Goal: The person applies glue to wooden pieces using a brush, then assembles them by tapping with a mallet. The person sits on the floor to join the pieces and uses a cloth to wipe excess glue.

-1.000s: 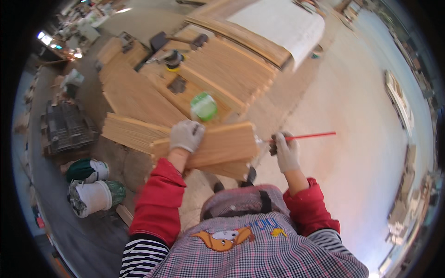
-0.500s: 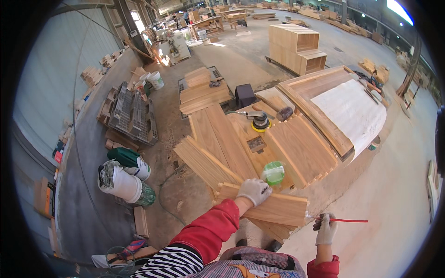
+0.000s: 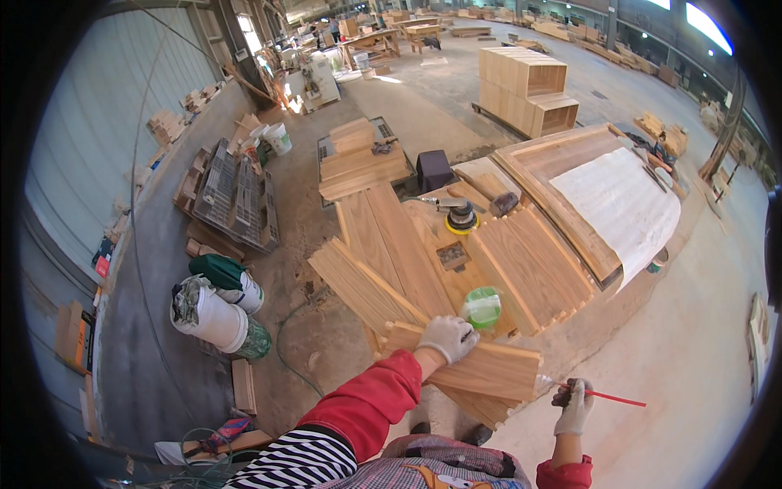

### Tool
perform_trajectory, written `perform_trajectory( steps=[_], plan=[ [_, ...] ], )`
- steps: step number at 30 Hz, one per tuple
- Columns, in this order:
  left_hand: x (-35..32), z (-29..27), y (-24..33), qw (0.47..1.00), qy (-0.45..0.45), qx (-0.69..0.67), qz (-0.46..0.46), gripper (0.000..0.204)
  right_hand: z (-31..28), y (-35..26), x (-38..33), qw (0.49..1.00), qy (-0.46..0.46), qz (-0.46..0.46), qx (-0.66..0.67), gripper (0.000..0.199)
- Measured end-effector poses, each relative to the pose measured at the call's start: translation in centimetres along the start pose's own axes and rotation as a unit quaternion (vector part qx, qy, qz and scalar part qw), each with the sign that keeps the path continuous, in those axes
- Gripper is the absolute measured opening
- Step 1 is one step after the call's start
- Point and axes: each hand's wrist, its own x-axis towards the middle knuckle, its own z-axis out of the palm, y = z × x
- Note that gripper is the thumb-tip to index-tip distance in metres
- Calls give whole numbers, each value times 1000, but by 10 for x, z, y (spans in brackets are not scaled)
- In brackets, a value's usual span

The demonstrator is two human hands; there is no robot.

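My left hand (image 3: pixel 447 339), in a pale work glove, is closed over the upper edge of a wooden board (image 3: pixel 493 371) with jointed ends. This board is tilted towards me and rests on other boards. My gloved right hand (image 3: pixel 575 409) pinches a slim red-handled brush (image 3: pixel 617 398) by its middle. Its pale tip is at the board's right end; whether it touches cannot be made out. Just beyond my left hand stands a green tub (image 3: pixel 481 308) with whitish contents.
Several loose boards (image 3: pixel 362 281) lie left of the tub, and a panel (image 3: pixel 533 269) lies right. A sander (image 3: pixel 461 218) and a mallet (image 3: pixel 503 204) sit farther back. White buckets (image 3: pixel 210 314) stand on the floor at left. A stepped wooden cabinet (image 3: pixel 529 90) stands beyond the bench.
The brush's red handle was nearly level and now slants down to the right, with its tip still by the board's end. My left hand stays on the board.
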Motion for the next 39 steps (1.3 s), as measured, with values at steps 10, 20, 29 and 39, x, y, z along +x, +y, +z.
perform_trajectory(
  steps=[10,20,29,39],
  plan=[
    [8,20,0,1000,6,10,-22,27,-16,15,9,999,17,45,18,24],
    [9,21,-4,999,35,-24,16,27,-14,1,2,997,-20,60,43,19],
    [10,22,-5,998,37,-36,25,27,-14,6,-1,998,-19,62,27,19],
    [10,22,-5,999,38,-27,23,27,-6,-3,-4,996,-16,64,51,20]
  ],
)
